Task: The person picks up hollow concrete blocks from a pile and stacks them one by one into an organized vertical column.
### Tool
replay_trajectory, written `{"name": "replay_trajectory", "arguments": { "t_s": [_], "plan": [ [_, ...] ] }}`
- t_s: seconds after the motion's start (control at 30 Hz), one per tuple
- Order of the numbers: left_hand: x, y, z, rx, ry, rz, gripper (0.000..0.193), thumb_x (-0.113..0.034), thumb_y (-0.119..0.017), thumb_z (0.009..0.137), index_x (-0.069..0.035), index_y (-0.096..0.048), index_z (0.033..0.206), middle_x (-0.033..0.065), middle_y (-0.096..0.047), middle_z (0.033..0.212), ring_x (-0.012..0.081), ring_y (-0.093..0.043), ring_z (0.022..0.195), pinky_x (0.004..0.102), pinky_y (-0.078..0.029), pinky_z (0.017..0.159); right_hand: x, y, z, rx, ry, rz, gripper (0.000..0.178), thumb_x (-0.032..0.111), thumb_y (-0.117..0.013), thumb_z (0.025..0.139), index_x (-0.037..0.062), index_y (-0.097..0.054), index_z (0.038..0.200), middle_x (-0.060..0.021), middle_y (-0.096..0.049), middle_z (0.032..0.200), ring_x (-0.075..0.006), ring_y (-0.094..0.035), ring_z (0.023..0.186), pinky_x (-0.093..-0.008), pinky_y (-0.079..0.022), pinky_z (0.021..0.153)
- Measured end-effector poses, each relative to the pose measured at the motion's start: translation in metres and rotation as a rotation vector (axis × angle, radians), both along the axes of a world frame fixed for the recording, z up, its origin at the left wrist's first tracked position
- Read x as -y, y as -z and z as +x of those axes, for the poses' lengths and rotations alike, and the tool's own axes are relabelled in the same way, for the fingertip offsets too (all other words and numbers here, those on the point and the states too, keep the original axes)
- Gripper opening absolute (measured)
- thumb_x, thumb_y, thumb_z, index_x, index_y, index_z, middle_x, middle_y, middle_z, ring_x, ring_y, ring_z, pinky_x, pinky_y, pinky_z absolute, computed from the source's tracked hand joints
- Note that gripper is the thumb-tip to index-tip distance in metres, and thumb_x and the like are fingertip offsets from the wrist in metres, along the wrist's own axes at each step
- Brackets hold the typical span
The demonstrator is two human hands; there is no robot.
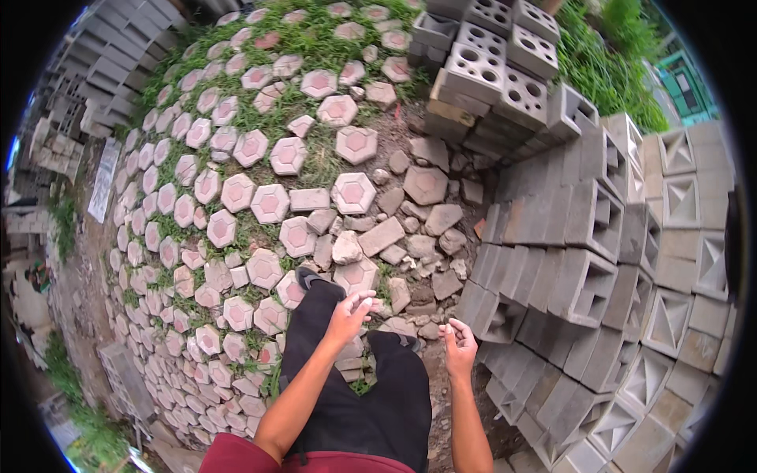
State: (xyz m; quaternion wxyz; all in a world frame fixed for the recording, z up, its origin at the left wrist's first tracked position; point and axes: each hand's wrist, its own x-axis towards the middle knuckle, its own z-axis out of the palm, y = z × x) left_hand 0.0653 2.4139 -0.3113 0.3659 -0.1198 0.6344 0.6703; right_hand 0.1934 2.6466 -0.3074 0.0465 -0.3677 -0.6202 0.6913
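Note:
My left hand [352,317] hangs in the air over my left leg, its fingers loosely bent and apart with nothing in them. Level with my right shin, my right hand [459,348] is raised with the fingers half curled and apart, also holding nothing. Beneath and ahead of my hands lie broken concrete pieces, among them a pale rubble chunk [347,247] and an oblong block [381,236]. A hexagonal paver [356,276] with a pinkish centre lies just ahead of my left hand. Neither hand touches a block or paver.
Stacked hollow concrete blocks [587,221] rise close on my right, with round-holed blocks [477,59] piled ahead. Pale patterned vent blocks [670,311] stand farther right. Hexagonal pavers [236,193] with grass between them spread ahead and left. More grey blocks [126,51] are stacked at the far left.

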Motion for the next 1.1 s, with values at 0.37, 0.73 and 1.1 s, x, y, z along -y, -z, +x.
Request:
{"name": "replay_trajectory", "arguments": {
  "t_s": [0.37,0.73,1.1],
  "plan": [
    [0.309,-0.088,-0.052,-0.003,-0.733,-0.027,0.031,-0.026,-0.051,0.097,-0.006,-0.055,0.12,0.0066,-0.064,0.11,0.0129,-0.061,0.095,0.0286,-0.049,0.079,0.299,-0.035,-0.255,-0.064,-0.767,0.005,0.023,0.013,-0.058,0.093,-0.0049,-0.057,0.109,-0.0082,-0.065,0.091,-0.0123,-0.061,0.081,-0.0249,-0.049,0.074],
    [0.453,-0.166,-0.088,-0.183,-1.291,-0.224,0.03,-0.026,-0.052,0.097,-0.004,-0.056,0.117,0.0076,-0.065,0.108,0.0149,-0.062,0.094,0.0292,-0.049,0.077,0.527,-0.144,-0.428,-0.32,-1.341,-0.087,0.024,0.017,-0.058,0.095,-0.0039,-0.058,0.106,-0.0059,-0.064,0.088,-0.0113,-0.061,0.079,-0.0245,-0.049,0.07],
    [0.527,-0.225,-0.177,-0.337,-1.738,-0.467,0.035,-0.032,-0.051,0.097,-0.003,-0.056,0.117,0.0069,-0.065,0.107,0.0135,-0.061,0.092,0.0279,-0.048,0.078,0.685,-0.217,-0.618,-0.574,-1.872,0.181,0.027,0.02,-0.062,0.09,-0.0059,-0.062,0.099,-0.0062,-0.064,0.077,-0.0101,-0.059,0.071,-0.0254,-0.049,0.068]
  ]
}}
